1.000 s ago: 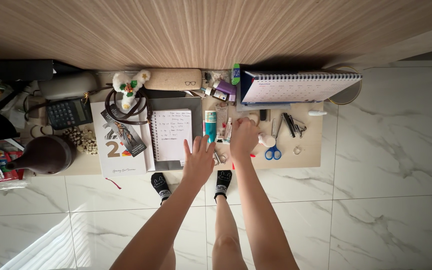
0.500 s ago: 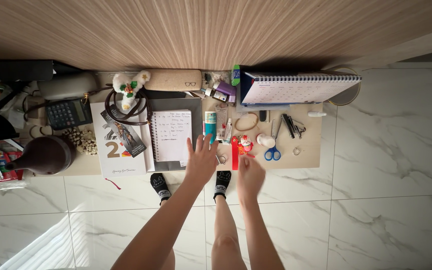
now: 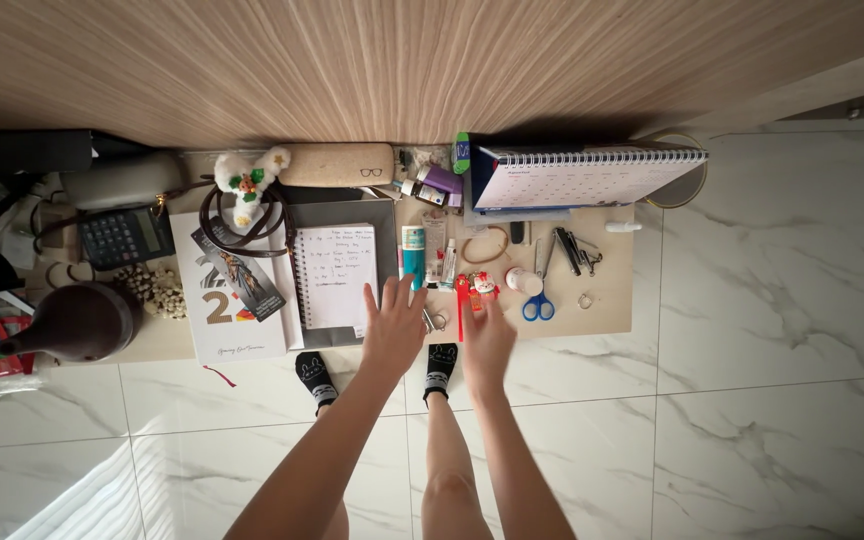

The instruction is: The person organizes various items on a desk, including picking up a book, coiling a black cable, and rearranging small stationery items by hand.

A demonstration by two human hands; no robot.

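At the near edge of the pale wooden tabletop (image 3: 612, 315), the small red-strapped keychain with a white figurine charm (image 3: 474, 291) is touched by the open, empty right hand (image 3: 488, 342). It is judged light and limp, best pinched at the charm. The left hand (image 3: 395, 330) is spread flat, holding nothing, beside the white spiral notebook (image 3: 336, 276).

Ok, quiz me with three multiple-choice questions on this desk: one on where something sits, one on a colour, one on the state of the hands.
1. Where are the scissors?
A. Left of the calculator
B. Below the desk calendar, right of the red keychain
C. On the floor

2. The scissors' handles are:
A. Blue
B. Green
C. Black

3. The left hand is:
A. Fisted
B. Holding a pen
C. Open, fingers spread, by the spiral notebook

Answers: B, they lie near the table's right end; A, blue loops show; C, its palm lies flat, empty.
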